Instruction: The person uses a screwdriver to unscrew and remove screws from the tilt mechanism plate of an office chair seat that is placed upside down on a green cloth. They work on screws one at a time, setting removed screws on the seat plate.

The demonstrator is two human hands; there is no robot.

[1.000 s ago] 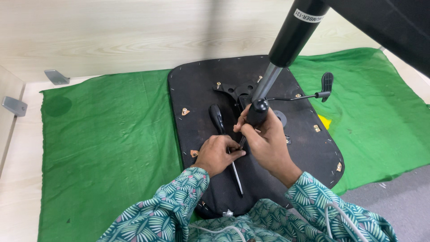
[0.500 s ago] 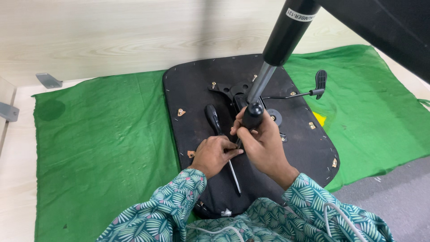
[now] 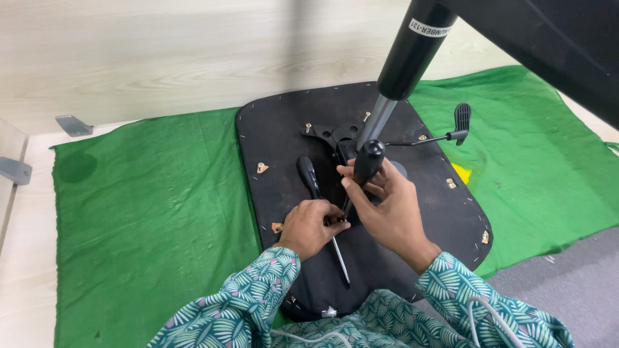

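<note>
Our right hand (image 3: pixel 393 209) wraps its fingers around the black handle of a screwdriver (image 3: pixel 366 164) standing on the black chair seat underside (image 3: pixel 284 138); our left hand (image 3: pixel 311 225) pinches near its tip. A second screwdriver (image 3: pixel 319 203) lies on that seat, which rests on a green cloth (image 3: pixel 155 206).

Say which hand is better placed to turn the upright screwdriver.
Right. The right hand already wraps the upright screwdriver's black handle. The left hand sits low by its tip on the black seat underside, steadying there.
</note>
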